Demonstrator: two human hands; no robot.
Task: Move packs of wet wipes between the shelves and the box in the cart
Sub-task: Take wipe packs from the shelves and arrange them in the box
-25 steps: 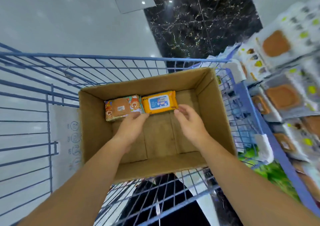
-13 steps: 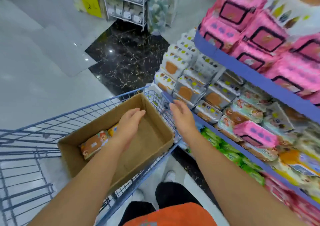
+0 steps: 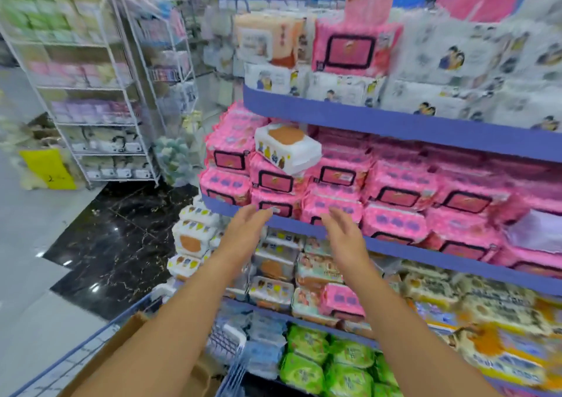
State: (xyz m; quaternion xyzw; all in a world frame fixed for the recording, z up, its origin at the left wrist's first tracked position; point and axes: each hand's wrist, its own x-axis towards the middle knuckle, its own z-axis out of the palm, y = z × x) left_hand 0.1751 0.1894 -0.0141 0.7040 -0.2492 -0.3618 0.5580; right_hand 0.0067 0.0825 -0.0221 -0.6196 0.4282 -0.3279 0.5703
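Note:
Blue shelves [image 3: 395,121] stacked with wet wipe packs fill the right side. Pink packs [image 3: 398,184] crowd the middle shelf, and a white pack with an orange lid [image 3: 287,147] lies tilted on top of them. My left hand [image 3: 248,225] and my right hand [image 3: 343,229] are raised side by side in front of the middle shelf's edge, fingers apart, holding nothing. The cardboard box [image 3: 127,332] in the blue wire cart [image 3: 225,345] shows only as a corner at the bottom left, behind my left arm.
White and orange packs [image 3: 190,241] sit on the lower shelf's end, green packs [image 3: 307,363] on the bottom shelf. A white wire rack [image 3: 100,104] with goods stands at the left, a yellow sign [image 3: 47,168] beside it. Dark marble floor [image 3: 121,238] lies between.
My view swung up from the box to the shelves. Both hands left the box, where two packs lie, and rose empty toward the pink packs on the middle shelf.

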